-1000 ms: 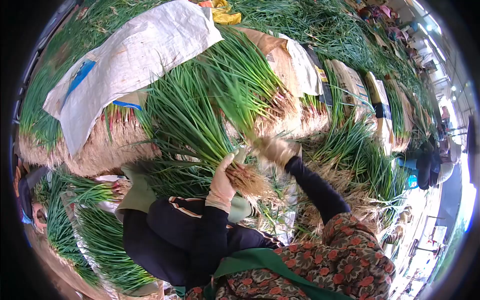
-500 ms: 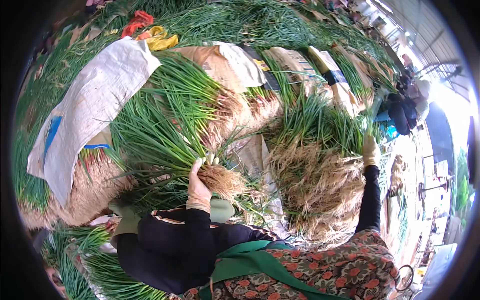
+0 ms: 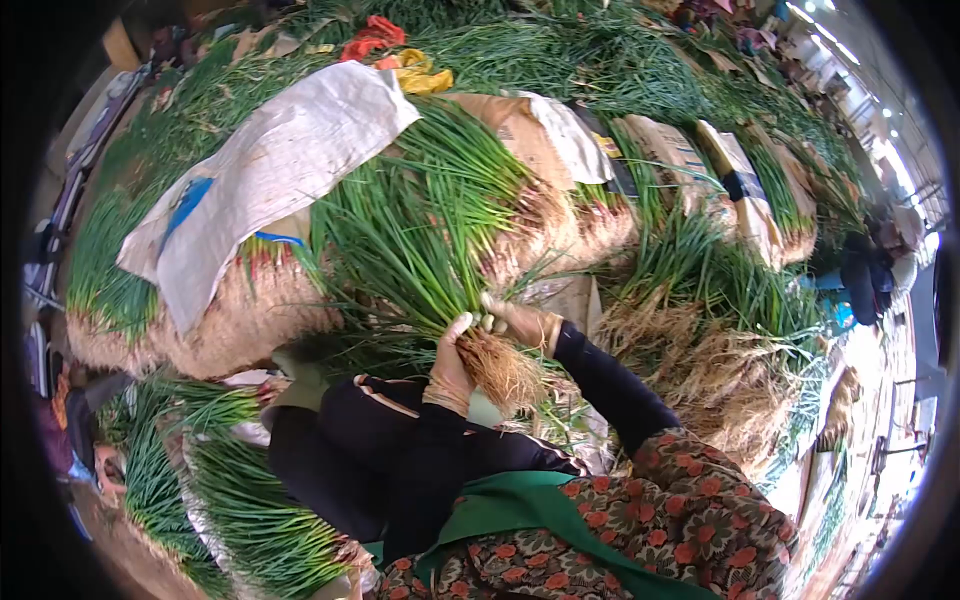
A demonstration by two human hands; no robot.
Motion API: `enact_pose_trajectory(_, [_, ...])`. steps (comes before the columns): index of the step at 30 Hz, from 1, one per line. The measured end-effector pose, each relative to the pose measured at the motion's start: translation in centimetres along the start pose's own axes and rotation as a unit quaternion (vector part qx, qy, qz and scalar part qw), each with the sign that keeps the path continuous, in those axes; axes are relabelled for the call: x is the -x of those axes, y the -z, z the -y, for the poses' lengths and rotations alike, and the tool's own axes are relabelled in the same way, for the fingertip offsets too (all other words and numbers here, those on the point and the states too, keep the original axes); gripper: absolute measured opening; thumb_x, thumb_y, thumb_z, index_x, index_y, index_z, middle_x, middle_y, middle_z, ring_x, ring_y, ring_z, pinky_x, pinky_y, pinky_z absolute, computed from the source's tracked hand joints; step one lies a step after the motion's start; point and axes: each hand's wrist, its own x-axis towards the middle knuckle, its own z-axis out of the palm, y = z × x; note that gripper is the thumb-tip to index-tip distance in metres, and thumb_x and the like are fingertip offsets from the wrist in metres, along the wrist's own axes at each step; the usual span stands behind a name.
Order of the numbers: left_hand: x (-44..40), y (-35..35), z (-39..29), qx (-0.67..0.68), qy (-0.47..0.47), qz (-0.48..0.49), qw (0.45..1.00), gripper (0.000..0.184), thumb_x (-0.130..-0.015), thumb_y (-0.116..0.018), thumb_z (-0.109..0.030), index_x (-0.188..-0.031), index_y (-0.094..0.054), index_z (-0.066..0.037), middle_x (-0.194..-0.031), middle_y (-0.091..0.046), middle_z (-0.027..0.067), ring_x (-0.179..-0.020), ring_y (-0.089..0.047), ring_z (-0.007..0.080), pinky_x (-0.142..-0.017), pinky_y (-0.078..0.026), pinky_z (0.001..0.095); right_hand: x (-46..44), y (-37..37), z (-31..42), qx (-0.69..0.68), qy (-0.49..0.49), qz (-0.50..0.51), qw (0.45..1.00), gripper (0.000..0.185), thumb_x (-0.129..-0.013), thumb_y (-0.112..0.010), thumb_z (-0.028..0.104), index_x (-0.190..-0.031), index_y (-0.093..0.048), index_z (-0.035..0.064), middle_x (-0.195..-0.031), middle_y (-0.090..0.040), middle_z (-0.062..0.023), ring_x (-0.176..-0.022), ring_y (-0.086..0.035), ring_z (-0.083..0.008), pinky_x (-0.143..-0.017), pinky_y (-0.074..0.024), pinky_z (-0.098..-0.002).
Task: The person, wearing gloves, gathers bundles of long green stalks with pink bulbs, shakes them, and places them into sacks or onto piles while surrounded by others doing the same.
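My left hand (image 3: 452, 366), in a pale glove, is closed around a bunch of green onions (image 3: 432, 285) just above the roots. The bunch's tan roots (image 3: 505, 372) hang out to the right of the grip, and its long green leaves fan up and to the left. At the same bunch, my gloved right hand (image 3: 524, 324) has its fingers curled against the stems, close to the left fingertips. The glove partly hides what those fingers pinch. Right of my hands lies a heap of loose green onions (image 3: 690, 340) with tangled roots.
A white woven sack (image 3: 280, 150) covers bundled onions on the left. More rooted bundles (image 3: 560, 225) stand in a row beyond, with paper sacks (image 3: 670, 150) over some. Red cloth (image 3: 372, 36) and yellow cloth (image 3: 420, 72) lie behind. A person (image 3: 868, 275) is at the far right.
My right hand has moved left from the loose heap to the bunch in my left hand. The view has shifted, so the scene sits further right.
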Motion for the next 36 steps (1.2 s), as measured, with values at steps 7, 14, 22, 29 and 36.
enact_pose_trajectory(7, [-0.4,0.1,0.0,-0.013,-0.077,-0.099,0.992,0.014,-0.084,-0.058,-0.017,-0.091,-0.057,-0.006,-0.081,-0.061,0.0068,-0.071,-0.059,0.0173,-0.065,-0.051,0.0327,-6.6,-1.0,-3.3,-0.366,-0.025,-0.169,0.915,0.019,-0.092,-0.052,0.025,-0.087,-0.055,0.0069,-0.069,-0.058,-0.0032,-0.053,-0.055,-0.0127,-0.044,-0.0462,-0.0284])
enact_pose_trajectory(14, [-0.7,0.4,-0.1,0.000,-0.055,-0.038,0.998,0.014,-0.083,-0.058,-0.018,-0.088,-0.058,-0.005,-0.083,-0.062,0.0095,-0.072,-0.060,0.0208,-0.073,-0.052,0.0369,-4.8,1.2,-2.8,-0.430,0.090,-0.166,0.883,0.015,-0.093,-0.038,0.015,-0.079,-0.044,0.0127,-0.054,-0.029,0.0046,-0.044,-0.025,-0.0090,-0.042,-0.0250,-0.0247])
enact_pose_trajectory(22, [1.3,-2.5,-3.1,0.105,-0.158,0.043,0.981,0.035,-0.087,-0.053,-0.021,-0.116,-0.053,-0.002,-0.107,-0.062,0.0109,-0.085,-0.060,0.0210,-0.080,-0.050,0.0421,-5.5,6.7,-5.5,0.562,-0.077,0.144,0.811,0.042,-0.087,-0.053,0.031,-0.124,-0.052,0.0118,-0.114,-0.060,-0.0131,-0.107,-0.055,-0.0291,-0.091,-0.0428,-0.0378])
enact_pose_trajectory(29, [-3.1,2.6,-2.1,0.113,0.000,0.005,0.994,0.023,-0.085,-0.056,-0.015,-0.101,-0.062,-0.001,-0.086,-0.067,0.0083,-0.078,-0.064,0.0214,-0.075,-0.053,0.0389,-15.8,15.5,-10.0,0.527,-0.005,-0.373,0.763,0.039,-0.085,-0.056,0.033,-0.117,-0.057,0.0104,-0.103,-0.060,-0.0167,-0.087,-0.061,-0.0352,-0.081,-0.0481,-0.0407])
enact_pose_trajectory(36, [-4.0,0.0,-1.6,0.040,-0.061,-0.142,0.987,0.024,-0.087,-0.056,-0.019,-0.105,-0.059,-0.003,-0.084,-0.063,0.0099,-0.076,-0.062,0.0222,-0.071,-0.053,0.0378,-11.4,10.7,-10.4,0.453,0.090,-0.036,0.886,0.042,-0.088,-0.050,0.024,-0.128,-0.046,0.0117,-0.103,-0.063,-0.0139,-0.085,-0.063,-0.0271,-0.077,-0.0500,-0.0399])
